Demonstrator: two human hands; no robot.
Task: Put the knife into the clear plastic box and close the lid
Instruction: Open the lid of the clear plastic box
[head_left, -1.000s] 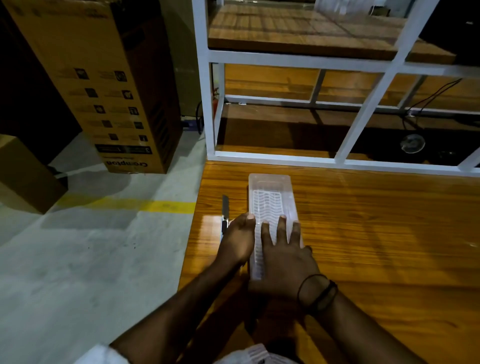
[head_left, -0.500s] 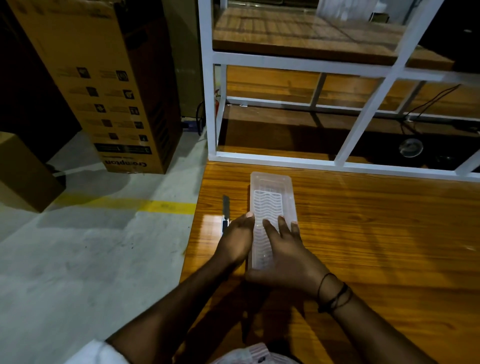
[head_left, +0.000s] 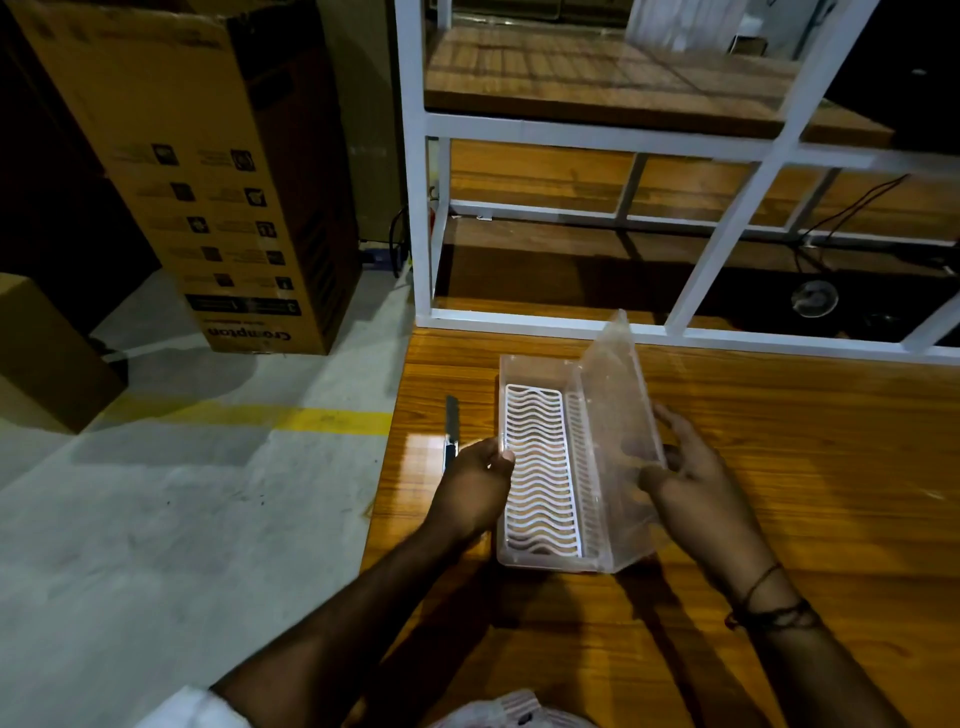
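The clear plastic box (head_left: 537, 558) lies lengthwise on the wooden table, with a white wavy grid insert (head_left: 537, 462) on its floor. Its clear lid (head_left: 615, 415) stands swung up along the box's right side. My right hand (head_left: 693, 483) holds the lid from the right, fingers on its outer face. My left hand (head_left: 475, 486) rests against the box's left rim, thumb on the edge. The knife (head_left: 451, 426) lies on the table just left of the box, dark blade pointing away; its handle end is partly hidden behind my left hand.
The table's left edge (head_left: 387, 493) runs close beside the knife, with concrete floor below. A white metal shelf frame (head_left: 550, 319) stands at the table's far edge. A tall cardboard carton (head_left: 218, 171) stands on the floor to the left.
The lid was flat on the box under my right hand; now my right hand has swung it up and to the right. My left hand stays at the box's left rim.
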